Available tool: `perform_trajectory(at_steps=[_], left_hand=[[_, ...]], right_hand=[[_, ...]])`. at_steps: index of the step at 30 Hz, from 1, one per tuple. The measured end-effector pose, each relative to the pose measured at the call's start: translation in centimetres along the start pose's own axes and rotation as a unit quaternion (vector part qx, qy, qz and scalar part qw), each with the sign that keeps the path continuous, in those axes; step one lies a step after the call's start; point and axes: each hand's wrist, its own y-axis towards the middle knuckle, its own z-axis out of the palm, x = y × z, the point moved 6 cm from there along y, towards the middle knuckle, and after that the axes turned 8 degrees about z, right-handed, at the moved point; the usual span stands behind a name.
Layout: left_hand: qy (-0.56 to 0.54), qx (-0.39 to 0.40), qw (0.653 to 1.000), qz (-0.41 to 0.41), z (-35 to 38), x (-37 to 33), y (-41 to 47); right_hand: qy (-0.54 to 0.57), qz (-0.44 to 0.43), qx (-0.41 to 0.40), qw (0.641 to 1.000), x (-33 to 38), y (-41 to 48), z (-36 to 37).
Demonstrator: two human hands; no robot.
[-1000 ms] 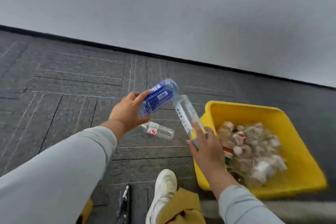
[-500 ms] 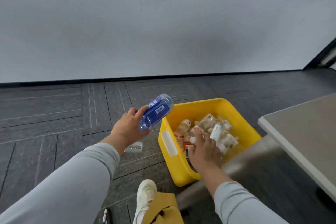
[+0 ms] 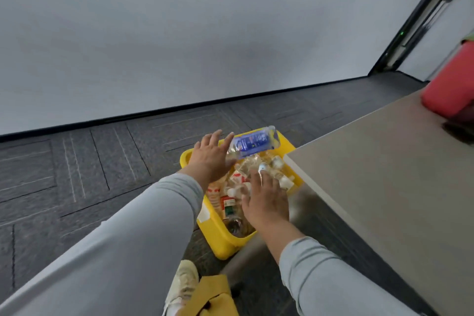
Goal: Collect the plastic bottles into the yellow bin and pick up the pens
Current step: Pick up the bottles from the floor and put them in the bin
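The yellow bin (image 3: 222, 244) stands on the carpet, filled with several plastic bottles (image 3: 272, 161). A clear bottle with a blue label (image 3: 252, 141) lies on its side in the air over the bin's far rim, its neck at the fingertips of my left hand (image 3: 209, 159). That hand's fingers are spread and do not wrap the bottle. My right hand (image 3: 264, 200) is palm down on the bottles inside the bin, fingers apart. No pens are in view.
A grey table (image 3: 384, 174) overhangs the bin's right side, with a red object (image 3: 451, 84) at its far end. My white shoe (image 3: 183, 282) and a yellow cloth thing (image 3: 210, 297) are at the bottom. Grey carpet runs left to a white wall.
My left hand swung the blue-labelled bottle right, over the bin, and opened its fingers. My right hand stayed low on the bottles in the bin. The view turned right.
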Motion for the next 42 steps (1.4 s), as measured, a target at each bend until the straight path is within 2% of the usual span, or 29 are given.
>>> perform_trajectory(at_steps=[11, 18, 26, 30, 32, 37, 42], left_hand=[[0.052, 0.067, 0.995, -0.057, 3.3, 7.7, -11.3], [0.040, 0.076, 0.987, -0.133, 5.7, 15.3, -17.8], [-0.001, 0.150, 0.939, -0.309, 13.4, 29.3, -27.2], [-0.065, 0.197, 0.910, -0.360, 19.4, 34.4, -29.9], [-0.076, 0.195, 0.899, -0.386, 21.7, 36.6, -30.4], [-0.078, 0.206, 0.902, -0.371, 28.1, 38.1, -28.3], [-0.095, 0.189, 0.896, -0.390, 32.0, 40.2, -27.7]], right_hand=[[-0.040, -0.029, 0.067, 0.997, 2.8, -3.2, 5.0], [-0.057, -0.097, 0.110, 0.988, 10.1, -3.5, 10.7], [-0.089, -0.197, 0.187, 0.958, 21.6, -1.0, 22.5], [-0.118, -0.234, 0.218, 0.940, 26.1, 0.7, 30.1], [-0.128, -0.246, 0.239, 0.931, 27.9, 1.4, 33.7], [-0.115, -0.239, 0.251, 0.931, 31.4, 3.9, 41.3], [-0.109, -0.265, 0.220, 0.932, 33.1, 6.8, 47.0]])
